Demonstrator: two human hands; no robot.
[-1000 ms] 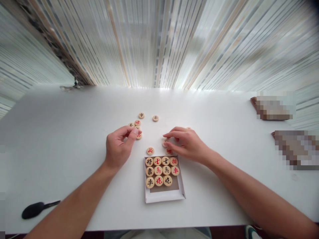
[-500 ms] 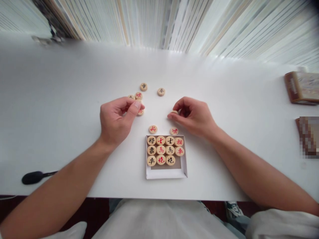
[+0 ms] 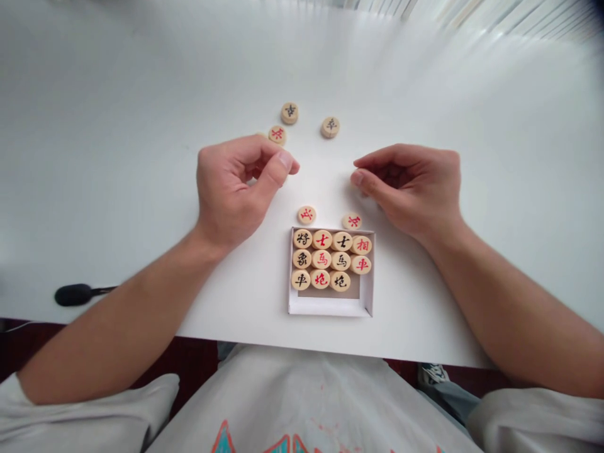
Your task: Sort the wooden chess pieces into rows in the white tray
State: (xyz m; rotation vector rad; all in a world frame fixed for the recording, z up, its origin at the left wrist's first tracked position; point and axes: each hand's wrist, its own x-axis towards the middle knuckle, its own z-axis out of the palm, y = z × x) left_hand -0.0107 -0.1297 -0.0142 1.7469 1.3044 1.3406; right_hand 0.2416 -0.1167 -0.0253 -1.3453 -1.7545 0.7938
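Note:
My left hand (image 3: 238, 182) is closed, its thumb pressed against the index finger. Whether a piece is pinched there is hidden. Behind its knuckles a red-marked xiangqi piece (image 3: 277, 134) shows, with other pieces mostly covered. To the right, my right hand (image 3: 408, 185) hovers low over the table with thumb and index finger slightly apart; a pale edge shows beneath the thumb, too covered to name. Nearest me lies a shallow white box (image 3: 330, 307) holding rows of red and black pieces, with bare space at its lower right. Two red pieces, one left (image 3: 306, 214) and one right (image 3: 352, 221), lie just behind it.
Two black-marked pieces, one (image 3: 289, 112) and another (image 3: 330, 127), rest farther back on the white table (image 3: 141, 126). A dark rounded object with a thin handle (image 3: 73, 294) lies at the left front. The table's front edge runs close to my body.
The view has tilted downward, so the side boxes are out of sight. My right thumb and index finger have come apart from the piece they held. The boxed pieces have not changed.

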